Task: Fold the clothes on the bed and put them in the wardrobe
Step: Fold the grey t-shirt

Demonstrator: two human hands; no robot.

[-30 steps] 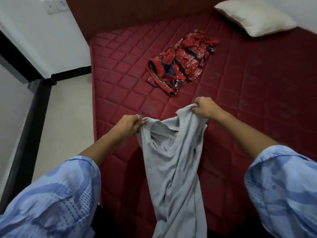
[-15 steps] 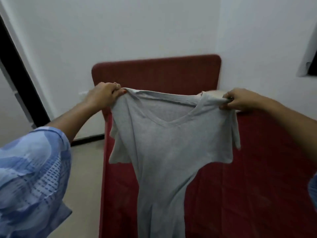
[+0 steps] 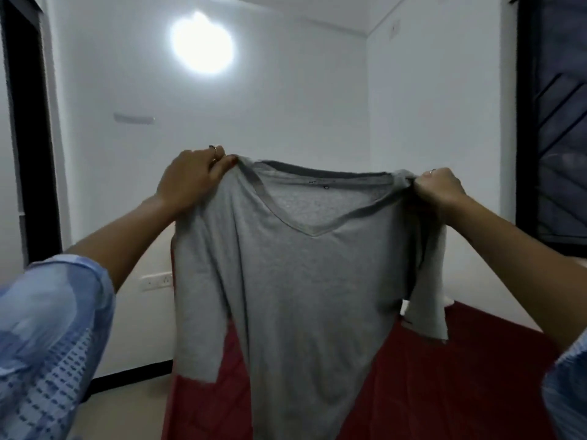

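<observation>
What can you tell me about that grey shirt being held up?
The grey T-shirt is a soft, heathered knit with a V-neck edged in a darker band and short sleeves. It hangs upright and spread open in the air above the red mattress, slightly wrinkled, its lower part out of view. The left hand pinches one shoulder and the right hand grips the other, bunching the cloth there. A small label shows inside the back collar.

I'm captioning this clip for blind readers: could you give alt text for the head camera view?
A person holds up a grey V-neck T-shirt by its shoulders, the left hand and right hand each gripping one shoulder. It hangs spread out above a red bed, in front of white walls.
</observation>
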